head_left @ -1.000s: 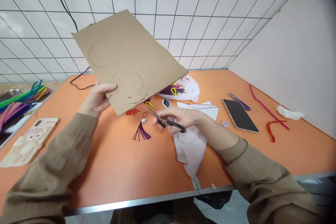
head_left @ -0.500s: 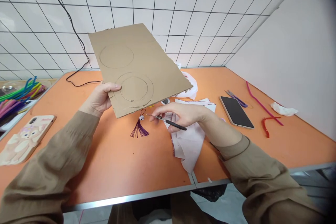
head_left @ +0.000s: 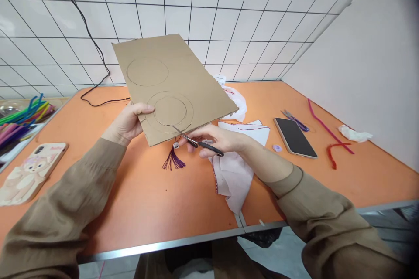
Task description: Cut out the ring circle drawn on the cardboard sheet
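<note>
A sheet of brown cardboard [head_left: 199, 83] is tilted up above the table, with circles drawn on it. My left hand [head_left: 129, 123] grips its lower left edge, thumb on the front face. In my right hand [head_left: 212, 137] are black-handled scissors [head_left: 211, 147], fingers wrapped round the handles. Their tip meets the cardboard at a small dark slit by the lower double circle; how deep it goes I cannot tell. Below the sheet lies a purple tassel [head_left: 173, 159] with a small bell [head_left: 176, 145]. A white cloth [head_left: 232, 178] with dark stitched edging lies under my right hand and forearm.
On the right are a dark-screened phone [head_left: 296, 137], purple-handled scissors [head_left: 296, 121], a lilac button [head_left: 276, 148], pipe cleaners [head_left: 332, 128] and crumpled tissue [head_left: 355, 134]. A phone in a cartoon case [head_left: 34, 174] lies left, beyond it coloured pipe cleaners [head_left: 29, 113]. A black cable [head_left: 98, 83] hangs along the tiled wall.
My right hand has moved slightly left and up, bringing the scissors' tip from below the cardboard onto its face. The sheet has shifted slightly. The lilac button has come into fuller view.
</note>
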A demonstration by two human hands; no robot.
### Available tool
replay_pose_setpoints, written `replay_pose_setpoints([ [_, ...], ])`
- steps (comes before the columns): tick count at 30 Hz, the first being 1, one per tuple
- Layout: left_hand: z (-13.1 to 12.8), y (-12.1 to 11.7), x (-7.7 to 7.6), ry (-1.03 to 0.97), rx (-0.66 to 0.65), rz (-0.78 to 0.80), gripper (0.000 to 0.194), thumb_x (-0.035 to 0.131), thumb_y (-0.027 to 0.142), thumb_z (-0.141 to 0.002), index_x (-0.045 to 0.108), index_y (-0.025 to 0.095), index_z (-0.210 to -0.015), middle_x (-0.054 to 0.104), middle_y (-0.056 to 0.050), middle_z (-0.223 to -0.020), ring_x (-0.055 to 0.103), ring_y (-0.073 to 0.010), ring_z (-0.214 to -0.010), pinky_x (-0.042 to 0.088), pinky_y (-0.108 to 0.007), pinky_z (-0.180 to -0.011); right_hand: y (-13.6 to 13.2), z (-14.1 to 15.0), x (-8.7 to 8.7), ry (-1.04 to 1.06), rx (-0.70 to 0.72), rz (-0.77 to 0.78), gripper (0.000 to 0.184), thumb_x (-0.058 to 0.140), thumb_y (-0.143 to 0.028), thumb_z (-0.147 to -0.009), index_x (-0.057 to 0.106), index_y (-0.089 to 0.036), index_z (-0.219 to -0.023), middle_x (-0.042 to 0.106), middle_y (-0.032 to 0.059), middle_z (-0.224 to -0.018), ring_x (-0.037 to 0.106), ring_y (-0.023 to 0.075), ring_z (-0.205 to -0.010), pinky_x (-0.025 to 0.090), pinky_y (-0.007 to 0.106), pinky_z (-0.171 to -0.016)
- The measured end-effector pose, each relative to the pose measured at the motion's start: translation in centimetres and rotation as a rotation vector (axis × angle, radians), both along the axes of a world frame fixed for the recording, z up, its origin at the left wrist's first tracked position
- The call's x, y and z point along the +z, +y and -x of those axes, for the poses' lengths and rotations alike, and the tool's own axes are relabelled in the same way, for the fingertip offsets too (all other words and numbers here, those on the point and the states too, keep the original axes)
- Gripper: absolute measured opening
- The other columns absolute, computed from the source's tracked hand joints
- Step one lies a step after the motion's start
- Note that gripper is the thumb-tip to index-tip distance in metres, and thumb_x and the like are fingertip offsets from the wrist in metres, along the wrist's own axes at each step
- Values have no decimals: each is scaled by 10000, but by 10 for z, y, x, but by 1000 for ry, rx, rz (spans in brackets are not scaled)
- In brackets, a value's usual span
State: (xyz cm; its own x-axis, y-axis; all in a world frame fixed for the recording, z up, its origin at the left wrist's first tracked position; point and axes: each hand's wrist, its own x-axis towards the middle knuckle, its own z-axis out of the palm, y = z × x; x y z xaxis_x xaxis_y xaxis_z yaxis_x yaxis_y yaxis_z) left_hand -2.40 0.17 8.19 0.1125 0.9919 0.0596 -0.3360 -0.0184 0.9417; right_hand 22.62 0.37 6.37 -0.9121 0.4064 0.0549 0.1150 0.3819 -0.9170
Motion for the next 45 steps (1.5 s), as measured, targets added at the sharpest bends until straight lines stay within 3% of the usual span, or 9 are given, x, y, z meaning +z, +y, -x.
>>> replay_pose_setpoints([
  [5,2,1,-1,53,-15,-65,541,680,107,-600,666,172,-1137,735,-83,-1039,626,-351,-1138,547,-459,-933,2,0,-2,-12,28,92,483,665,-427,-779,632,-103,-1135,609,44,-825,554,135,-743,458,277,-664],
  [12,13,5,1,91,45,-91,553,700,151,-562,690,233,-1109,737,-59,-1032,634,-354,-1112,569,-457,-877,10,-4,-8,-162,74,-1,539,733,-400,-732,628,-102,-1169,643,72,-890,603,172,-824,471,287,-703],
  [18,24,13,2,53,189,-214,486,715,171,-547,705,268,-1023,735,-43,-1030,622,-346,-1140,570,-449,-879,14,-14,-16,62,189,201,578,689,-505,-773,625,-100,-1180,678,95,-893,622,198,-844,459,319,-738],
  [25,27,17,-2,43,219,-362,522,765,183,-604,660,263,-1109,731,-63,-1029,633,-344,-1131,573,-457,-874,6,-1,-18,483,-69,468,545,652,-612,-759,646,-145,-1041,686,61,-785,633,180,-714,478,324,-696],
  [30,23,15,-1,48,238,-390,545,786,207,-625,635,271,-1145,730,-58,-1030,623,-338,-1154,559,-467,-907,-1,6,-16,520,-291,487,520,656,-597,-763,634,-155,-1036,694,58,-793,654,181,-685,504,340,-701],
  [41,20,13,0,52,246,-354,458,773,209,-643,646,302,-1073,735,-33,-990,586,-309,-1212,536,-465,-952,-5,10,-17,473,-267,501,544,658,-613,-767,637,-148,-1047,705,51,-755,670,167,-676,507,300,-673],
  [45,16,10,-3,41,193,-338,503,767,186,-647,636,292,-1121,738,-27,-1007,578,-295,-1225,514,-430,-978,-6,15,-21,513,-391,403,500,652,-595,-782,597,-171,-1042,696,62,-831,667,178,-750,502,311,-696],
])
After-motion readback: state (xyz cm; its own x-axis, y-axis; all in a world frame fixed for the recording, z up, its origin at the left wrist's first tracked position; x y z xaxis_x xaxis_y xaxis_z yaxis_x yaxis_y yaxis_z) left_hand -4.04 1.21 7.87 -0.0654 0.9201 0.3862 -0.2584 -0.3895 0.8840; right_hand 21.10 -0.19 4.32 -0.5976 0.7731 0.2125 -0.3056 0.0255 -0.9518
